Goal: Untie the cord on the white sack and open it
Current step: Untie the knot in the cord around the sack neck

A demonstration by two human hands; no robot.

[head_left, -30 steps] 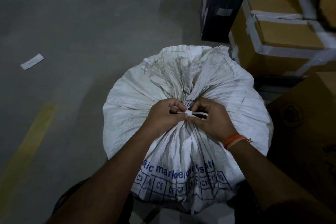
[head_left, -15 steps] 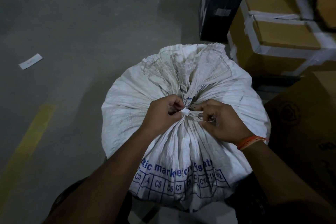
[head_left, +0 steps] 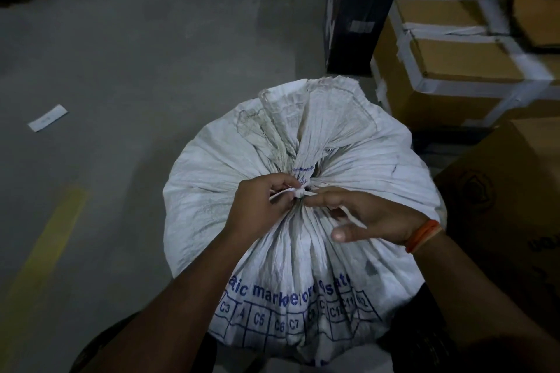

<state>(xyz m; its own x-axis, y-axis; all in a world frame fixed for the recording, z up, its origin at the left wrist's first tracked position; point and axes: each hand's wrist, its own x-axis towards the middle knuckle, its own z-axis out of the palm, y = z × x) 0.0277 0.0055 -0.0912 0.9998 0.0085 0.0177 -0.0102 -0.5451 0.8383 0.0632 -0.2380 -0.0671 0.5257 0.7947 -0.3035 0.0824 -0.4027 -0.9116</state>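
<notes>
While the lighting is pretty dim, you can make out a grey concrete floor (head_left: 136,70) with a faded yellow stripe (head_left: 45,245) running along the left and a small white paper slip (head_left: 47,117) lying well off to the left. Taped cardboard boxes (head_left: 460,60) are stacked on the right, a tall black box (head_left: 360,12) stands behind the sack, and another brown carton (head_left: 509,200) sits just beside it on the right.

Middle of the shot, right in front of the person, is the white sack (head_left: 303,160). It's woven plastic, bulging full, kinda grubby and wrinkled, with blue lettering and a grid of codes (C3, C5, C6, C7) on the near side. Its neck is bunched tight and the loose top flops toward the far side.

The cord (head_left: 298,192) is a thin white strip cinched around that neck. The left hand (head_left: 260,209) is pinching one end of it by the knot, fingers curled tight. The right hand (head_left: 372,215), with an orange wristband (head_left: 424,235), is mostly spread, fingers touching the knot, and the other loose end runs across its palm; can't tell if it's really gripping that.
</notes>
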